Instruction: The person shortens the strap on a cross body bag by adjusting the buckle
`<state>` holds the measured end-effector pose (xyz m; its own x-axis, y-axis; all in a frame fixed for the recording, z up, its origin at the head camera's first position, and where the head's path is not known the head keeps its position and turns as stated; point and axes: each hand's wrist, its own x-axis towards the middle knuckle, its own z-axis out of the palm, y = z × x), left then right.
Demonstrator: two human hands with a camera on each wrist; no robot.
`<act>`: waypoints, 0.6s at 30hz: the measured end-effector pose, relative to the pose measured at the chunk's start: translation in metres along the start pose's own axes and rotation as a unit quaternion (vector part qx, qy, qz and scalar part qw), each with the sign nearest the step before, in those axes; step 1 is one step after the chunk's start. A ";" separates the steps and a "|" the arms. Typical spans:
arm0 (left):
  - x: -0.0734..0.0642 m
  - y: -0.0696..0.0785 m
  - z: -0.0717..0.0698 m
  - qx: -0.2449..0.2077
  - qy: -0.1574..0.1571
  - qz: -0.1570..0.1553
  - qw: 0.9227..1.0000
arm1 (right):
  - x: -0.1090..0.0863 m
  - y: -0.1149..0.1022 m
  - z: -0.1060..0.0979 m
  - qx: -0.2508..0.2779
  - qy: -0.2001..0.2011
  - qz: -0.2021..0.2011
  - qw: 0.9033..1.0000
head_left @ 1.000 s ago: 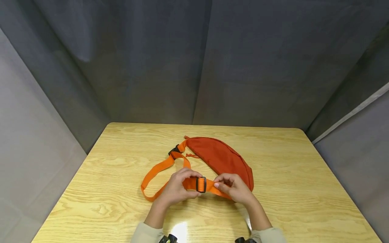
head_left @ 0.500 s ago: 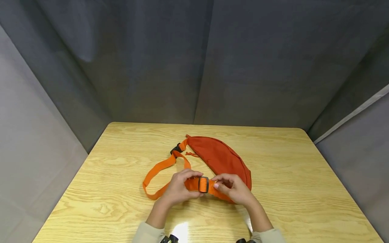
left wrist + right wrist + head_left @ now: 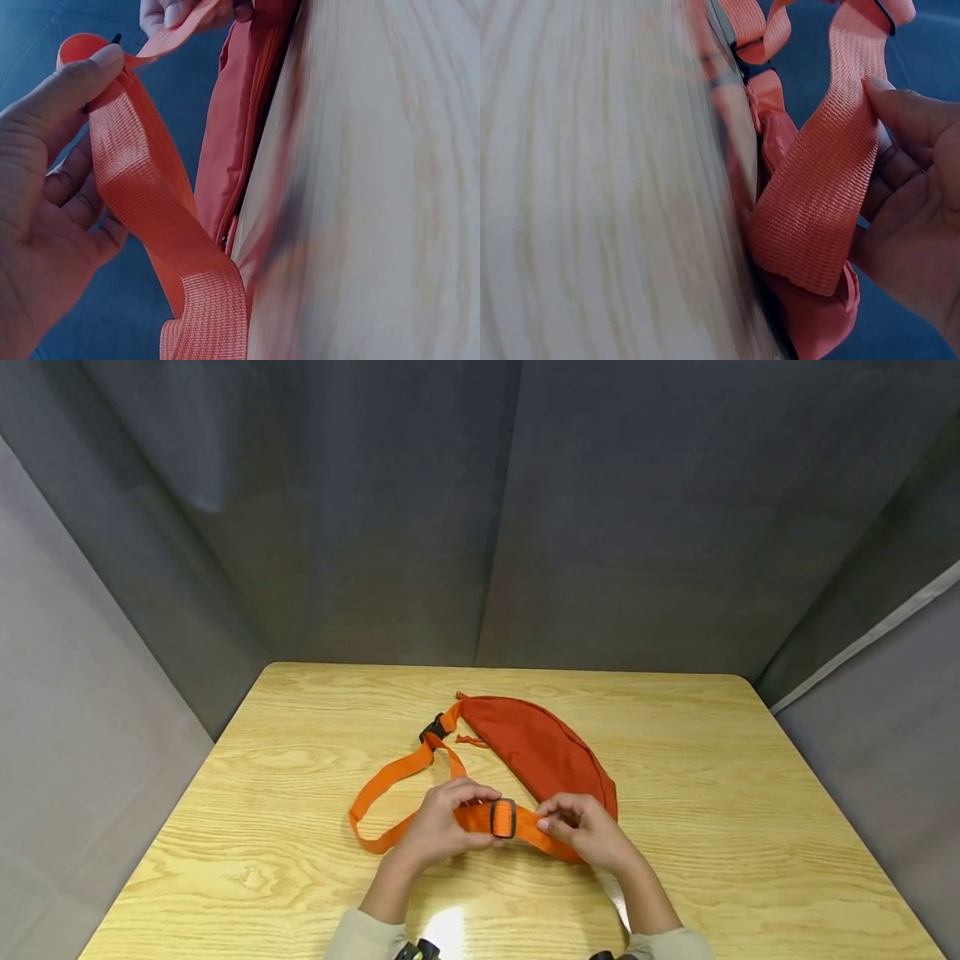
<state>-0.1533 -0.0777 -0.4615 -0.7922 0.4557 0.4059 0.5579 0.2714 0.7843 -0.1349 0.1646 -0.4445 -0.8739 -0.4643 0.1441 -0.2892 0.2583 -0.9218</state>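
A red waist bag [image 3: 543, 743] lies on the table with its orange strap [image 3: 386, 777] looped out to the left. My left hand [image 3: 442, 827] pinches the black strap slider [image 3: 503, 818] between thumb at the bottom and fingers at the top. To the right of the slider, my right hand [image 3: 588, 831] pinches the strap between thumb and fingertips, in front of the bag. In the left wrist view the doubled webbing [image 3: 142, 165] hangs down from the left thumb. The right wrist view has the single webbing [image 3: 817, 172] running from the right thumb down towards the bag.
A black side-release buckle [image 3: 432, 729] joins the strap near the bag's upper left end, with a red zipper cord [image 3: 472, 741] beside it. The wooden table [image 3: 712, 827] has grey curtains [image 3: 375, 527] behind it and on both sides.
My right hand has slid a little to the right along the strap, away from the slider, showing more webbing between them. My left hand keeps its hold, and the slider sits slightly further right.
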 end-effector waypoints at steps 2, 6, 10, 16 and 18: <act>0.000 -0.002 0.001 0.006 -0.009 -0.008 1.000 | 0.003 0.000 0.003 0.001 -0.003 -0.011 1.000; 0.001 -0.004 0.004 0.017 -0.028 -0.021 0.999 | 0.008 -0.002 0.009 0.005 -0.006 -0.012 1.000; 0.001 -0.005 0.006 0.018 -0.041 -0.031 0.999 | 0.013 -0.002 0.015 -0.002 -0.004 -0.011 1.000; 0.001 -0.006 0.006 0.019 -0.042 -0.038 0.998 | 0.015 0.016 0.017 -0.011 0.001 0.003 1.000; 0.001 -0.007 0.006 0.020 -0.040 -0.038 0.998 | 0.014 0.024 0.016 -0.016 0.002 0.013 1.000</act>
<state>-0.1562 -0.0743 -0.4695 -0.8109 0.4988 0.3059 0.5081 0.3409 0.7910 -0.1476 0.1507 -0.4701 -0.8827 -0.4540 0.1214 -0.2783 0.2967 -0.9135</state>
